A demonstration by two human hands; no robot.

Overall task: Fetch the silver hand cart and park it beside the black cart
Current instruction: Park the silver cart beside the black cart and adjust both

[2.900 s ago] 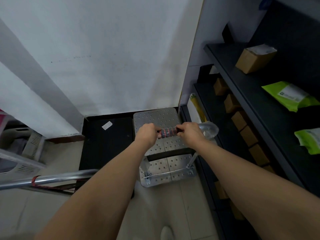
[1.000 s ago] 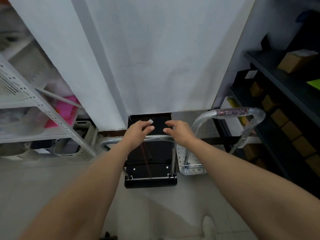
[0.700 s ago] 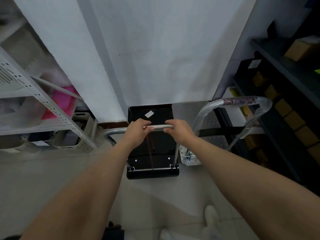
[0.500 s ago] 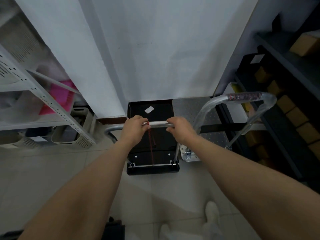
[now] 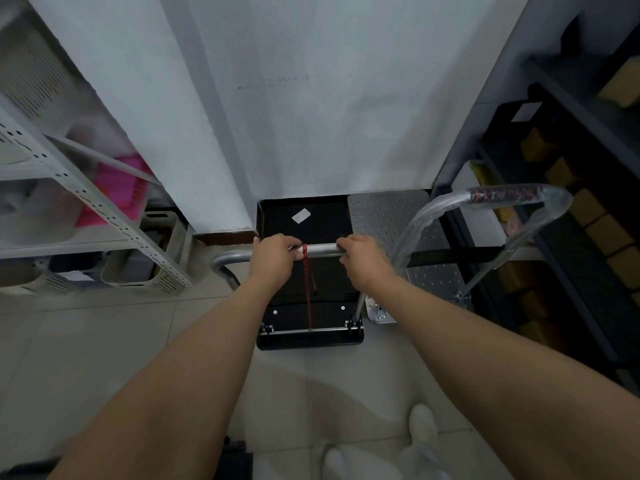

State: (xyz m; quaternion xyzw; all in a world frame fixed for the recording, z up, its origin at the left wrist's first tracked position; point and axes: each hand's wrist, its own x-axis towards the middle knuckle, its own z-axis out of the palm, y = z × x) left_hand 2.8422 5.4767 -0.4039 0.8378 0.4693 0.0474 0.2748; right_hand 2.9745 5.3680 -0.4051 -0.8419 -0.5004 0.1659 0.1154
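Spanning the black cart [image 5: 310,336], a smooth tubular handle [image 5: 322,250] is grasped by left hand [image 5: 273,258] and right hand [image 5: 363,260]; perforated silver hand cart [image 5: 386,216] alongside.

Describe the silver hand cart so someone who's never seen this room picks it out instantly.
Start at the white wall; two flat carts stand on the floor at its foot. The silver hand cart is the right-hand one, next to the dark shelving. Unlike the black cart beside it, its deck is perforated metal and its handle is wrapped in clear plastic.
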